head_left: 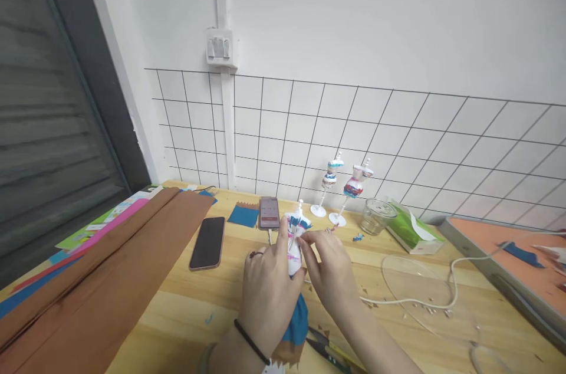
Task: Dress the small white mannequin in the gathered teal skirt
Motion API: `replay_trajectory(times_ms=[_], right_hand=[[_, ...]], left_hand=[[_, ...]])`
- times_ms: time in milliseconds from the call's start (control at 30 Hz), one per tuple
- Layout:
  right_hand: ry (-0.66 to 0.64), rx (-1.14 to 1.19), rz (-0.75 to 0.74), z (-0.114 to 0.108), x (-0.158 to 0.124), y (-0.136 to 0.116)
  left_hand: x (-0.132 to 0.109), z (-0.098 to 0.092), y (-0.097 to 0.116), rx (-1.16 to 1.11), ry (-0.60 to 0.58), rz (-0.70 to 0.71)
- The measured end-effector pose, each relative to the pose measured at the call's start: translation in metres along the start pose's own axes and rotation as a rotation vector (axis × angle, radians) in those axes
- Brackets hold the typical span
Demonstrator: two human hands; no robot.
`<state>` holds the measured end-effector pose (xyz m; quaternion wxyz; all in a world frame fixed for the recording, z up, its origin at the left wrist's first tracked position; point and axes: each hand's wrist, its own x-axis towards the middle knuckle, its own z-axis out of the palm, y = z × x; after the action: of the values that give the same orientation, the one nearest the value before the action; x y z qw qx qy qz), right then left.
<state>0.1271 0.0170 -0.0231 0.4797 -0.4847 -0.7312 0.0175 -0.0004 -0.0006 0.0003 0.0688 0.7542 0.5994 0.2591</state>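
Note:
My left hand [267, 282] is wrapped round a small white doll-size dress form [295, 253], its index finger lying along the left side. Blue, pink and white cloth covers the top of the form. Thumb and finger of my right hand [331, 268] are pinched together against its right side; what lies between them is too small to tell. Blue cloth with a brown, jagged lower edge [298, 321] hangs below my left hand. Thread snips [329, 353] with dark blades lie under my right forearm, partly hidden.
Two dressed mini forms on stands [329, 179] [354, 188] are at the back, beside a glass jar [377, 216] and a green tissue pack [415, 229]. A dark phone [207, 244], a lit phone [269, 213], folded brown cloth [132, 268], a clear plate [409, 279] and a white cable [453, 274] lie about.

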Motion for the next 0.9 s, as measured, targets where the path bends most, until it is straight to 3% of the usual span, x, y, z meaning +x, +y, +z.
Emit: replay_trajectory(times_ms=[367,667,900], right_hand=[[-0.018,0.36,0.292,0.007,-0.001,0.012],[0.0,0.771,0.48,0.007,-0.005,0.015],[0.037,0.91,0.545,0.013,-0.009,0.018]], left_hand=[[0.006,-0.004,-0.007,-0.402,-0.112,-0.091],[0.009,0.017,-0.019,-0.966,-0.224,-0.151],[0.013,0.015,-0.016,-1.087,-0.235,-0.17]])
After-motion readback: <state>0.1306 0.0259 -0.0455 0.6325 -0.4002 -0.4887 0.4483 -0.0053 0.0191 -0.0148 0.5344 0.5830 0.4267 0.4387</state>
